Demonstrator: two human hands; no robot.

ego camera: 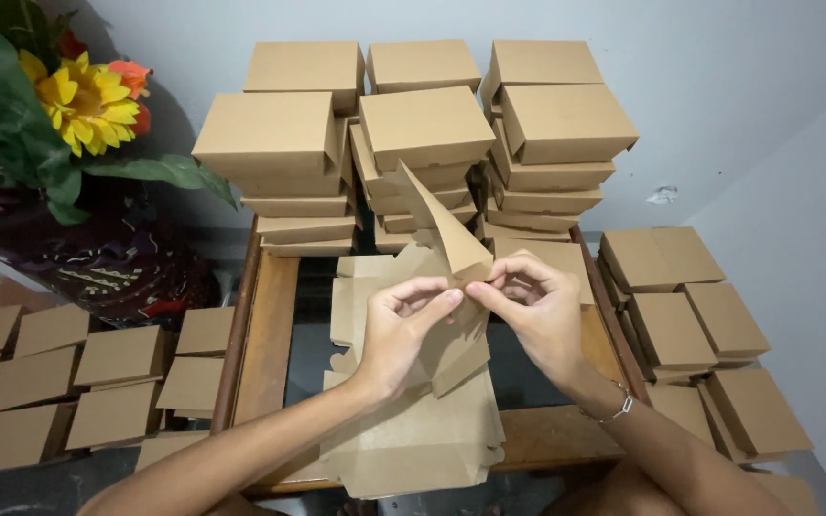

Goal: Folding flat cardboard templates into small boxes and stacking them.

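Behind the left hand [402, 330] and right hand [537, 311], both pinching a half-hidden cardboard sheet [451, 239], stacked boxes [413, 134] crowd the table [270, 334].

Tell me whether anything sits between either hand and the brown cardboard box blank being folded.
Nothing visible does: the left hand and right hand both already pinch the unfolded brown cardboard box blank directly.

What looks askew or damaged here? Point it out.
The stacks of folded boxes at the table's back sit unevenly, upper boxes skewed and overhanging. The wall has a small chipped patch. The flat box between both hands looks undamaged.
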